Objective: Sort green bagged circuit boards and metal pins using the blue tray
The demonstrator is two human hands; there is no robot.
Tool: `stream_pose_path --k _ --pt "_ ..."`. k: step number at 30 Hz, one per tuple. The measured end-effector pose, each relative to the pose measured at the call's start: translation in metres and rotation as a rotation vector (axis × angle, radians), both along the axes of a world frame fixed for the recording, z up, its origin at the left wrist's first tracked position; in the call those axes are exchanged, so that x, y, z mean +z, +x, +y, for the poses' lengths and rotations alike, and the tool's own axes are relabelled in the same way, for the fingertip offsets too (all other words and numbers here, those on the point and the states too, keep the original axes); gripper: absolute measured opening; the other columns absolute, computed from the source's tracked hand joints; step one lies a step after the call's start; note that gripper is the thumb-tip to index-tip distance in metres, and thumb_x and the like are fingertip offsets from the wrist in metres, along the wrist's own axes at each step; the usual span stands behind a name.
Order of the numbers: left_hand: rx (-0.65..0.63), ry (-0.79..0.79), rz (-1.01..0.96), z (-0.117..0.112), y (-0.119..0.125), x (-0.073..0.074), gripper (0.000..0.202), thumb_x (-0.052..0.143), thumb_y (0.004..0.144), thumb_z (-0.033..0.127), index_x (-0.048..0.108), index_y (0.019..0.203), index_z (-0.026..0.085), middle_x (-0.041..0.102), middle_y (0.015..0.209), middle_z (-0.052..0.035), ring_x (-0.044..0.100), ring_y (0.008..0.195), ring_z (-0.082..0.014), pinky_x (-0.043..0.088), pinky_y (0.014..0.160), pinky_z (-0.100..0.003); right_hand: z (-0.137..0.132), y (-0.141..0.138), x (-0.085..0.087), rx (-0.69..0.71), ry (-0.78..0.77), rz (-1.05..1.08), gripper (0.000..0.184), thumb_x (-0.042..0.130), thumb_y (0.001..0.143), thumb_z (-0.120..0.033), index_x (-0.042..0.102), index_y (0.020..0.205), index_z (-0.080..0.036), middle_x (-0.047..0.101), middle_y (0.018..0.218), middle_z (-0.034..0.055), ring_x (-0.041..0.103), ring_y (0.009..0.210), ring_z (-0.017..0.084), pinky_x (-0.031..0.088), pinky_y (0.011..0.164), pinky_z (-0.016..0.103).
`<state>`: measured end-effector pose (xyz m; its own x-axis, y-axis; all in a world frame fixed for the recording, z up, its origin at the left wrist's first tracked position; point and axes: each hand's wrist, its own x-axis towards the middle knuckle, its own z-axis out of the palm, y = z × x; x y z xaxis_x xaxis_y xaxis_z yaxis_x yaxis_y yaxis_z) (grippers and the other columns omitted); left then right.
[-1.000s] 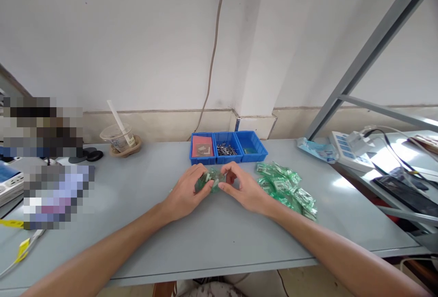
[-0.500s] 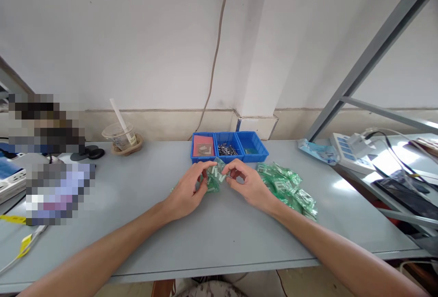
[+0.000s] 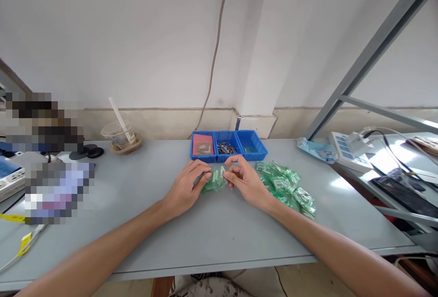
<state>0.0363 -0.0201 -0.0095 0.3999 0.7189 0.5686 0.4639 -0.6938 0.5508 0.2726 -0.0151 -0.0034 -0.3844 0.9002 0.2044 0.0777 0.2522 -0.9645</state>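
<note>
Handling 1 green plastic packet [image 3: 215, 183] seems the step from here: left hand [image 3: 186, 186] and right hand [image 3: 247, 183] pinch it; the next move needs steadiness.

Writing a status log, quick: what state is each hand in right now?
Left hand: closed, holding the green packet by its left side.
Right hand: closed, pinching that packet's right edge.

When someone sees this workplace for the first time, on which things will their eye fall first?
Probably on the translucent green plastic packet held between the left hand and right hand, above the grey table. Just behind stands a row of three bright blue plastic bins, with small shiny metal parts in the middle one. A heap of glossy green plastic packets lies right of the right hand.
</note>
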Motion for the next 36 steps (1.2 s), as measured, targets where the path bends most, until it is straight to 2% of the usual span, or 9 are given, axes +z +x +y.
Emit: stream_pose_path --k 4,7,11,16,20,27,31,34,36 --pt "-0.019 -0.051 -0.003 0.000 -0.001 -0.004 0.036 0.057 0.104 0.025 0.053 0.139 0.028 0.059 0.136 -0.0089 0.059 0.118 -0.0228 0.055 0.087 -0.034 0.002 0.004 0.003 -0.034 0.044 0.004 0.027 0.062 0.101 -0.050 0.056 0.101 -0.024 0.053 0.077 -0.0036 0.051 0.068 0.014 0.049 0.064 0.028" --pt "-0.045 -0.109 -0.009 -0.001 -0.002 -0.006 0.062 0.065 0.099 0.026 0.037 0.154 0.032 0.062 0.134 -0.0074 0.061 0.110 -0.0218 0.056 0.083 -0.034 0.001 0.006 0.005 -0.035 0.073 -0.061 0.028 0.060 0.102 -0.050 0.063 0.100 -0.022 0.057 0.081 -0.0009 0.052 0.072 0.015 0.048 0.065 0.028" --pt "-0.063 -0.056 0.054 0.000 -0.003 -0.002 0.019 0.052 0.108 0.031 0.064 0.122 0.026 0.068 0.103 -0.0036 0.060 0.095 -0.0193 0.050 0.087 -0.034 -0.002 0.006 0.006 -0.007 0.095 -0.134 0.033 0.048 0.107 -0.051 0.066 0.108 -0.023 0.066 0.092 0.0026 0.058 0.079 0.017 0.049 0.070 0.030" --pt "0.072 -0.163 0.029 -0.002 -0.001 0.005 0.035 0.044 0.111 0.037 0.058 0.084 0.020 0.060 0.080 0.0000 0.053 0.077 -0.0162 0.042 0.072 -0.029 -0.008 0.007 0.006 -0.050 0.208 -0.248 0.025 0.055 0.105 -0.047 0.062 0.117 -0.025 0.066 0.103 0.0032 0.060 0.089 0.018 0.050 0.077 0.030" --pt "0.094 -0.235 0.009 -0.005 0.001 0.006 0.038 0.043 0.110 0.041 0.056 0.082 0.019 0.059 0.078 0.0006 0.052 0.073 -0.0154 0.040 0.070 -0.029 -0.010 0.008 0.007 -0.092 0.289 -0.256 0.011 0.057 0.104 -0.035 0.054 0.110 -0.025 0.062 0.098 0.0022 0.060 0.086 0.018 0.050 0.075 0.030" --pt "0.045 -0.196 0.026 -0.006 0.003 0.008 0.039 0.041 0.111 0.039 0.059 0.083 0.019 0.060 0.084 -0.0019 0.055 0.083 -0.0175 0.045 0.075 -0.030 -0.008 0.008 0.008 -0.031 0.423 -0.320 0.011 0.067 0.098 -0.030 0.067 0.109 -0.028 0.061 0.117 0.0065 0.060 0.089 0.019 0.053 0.077 0.032" --pt "-0.015 -0.139 -0.012 -0.006 0.002 0.008 0.033 0.043 0.110 0.036 0.067 0.095 0.020 0.062 0.124 -0.0079 0.059 0.113 -0.0218 0.051 0.084 -0.031 -0.005 0.008 0.008 -0.063 0.242 -0.215 0.018 0.057 0.104 -0.039 0.061 0.094 -0.024 0.062 0.098 0.0035 0.061 0.083 0.018 0.052 0.074 0.033" --pt "0.019 -0.190 -0.023 -0.007 0.001 0.004 0.018 0.051 0.107 0.035 0.064 0.106 0.023 0.066 0.120 -0.0052 0.063 0.100 -0.0186 0.050 0.064 -0.025 -0.003 0.007 0.008 -0.051 0.064 -0.073 0.021 0.059 0.103 -0.044 0.054 0.097 -0.025 0.056 0.080 -0.0024 0.059 0.068 0.016 0.051 0.068 0.031" --pt "0.002 -0.172 -0.002 -0.007 0.001 0.001 0.014 0.053 0.106 0.031 0.062 0.116 0.026 0.067 0.113 -0.0033 0.063 0.092 -0.0167 0.050 0.061 -0.024 -0.002 0.006 0.008 -0.026 -0.002 0.003 0.022 0.063 0.101 -0.044 0.052 0.107 -0.026 0.057 0.077 -0.0044 0.056 0.064 0.015 0.049 0.064 0.030"
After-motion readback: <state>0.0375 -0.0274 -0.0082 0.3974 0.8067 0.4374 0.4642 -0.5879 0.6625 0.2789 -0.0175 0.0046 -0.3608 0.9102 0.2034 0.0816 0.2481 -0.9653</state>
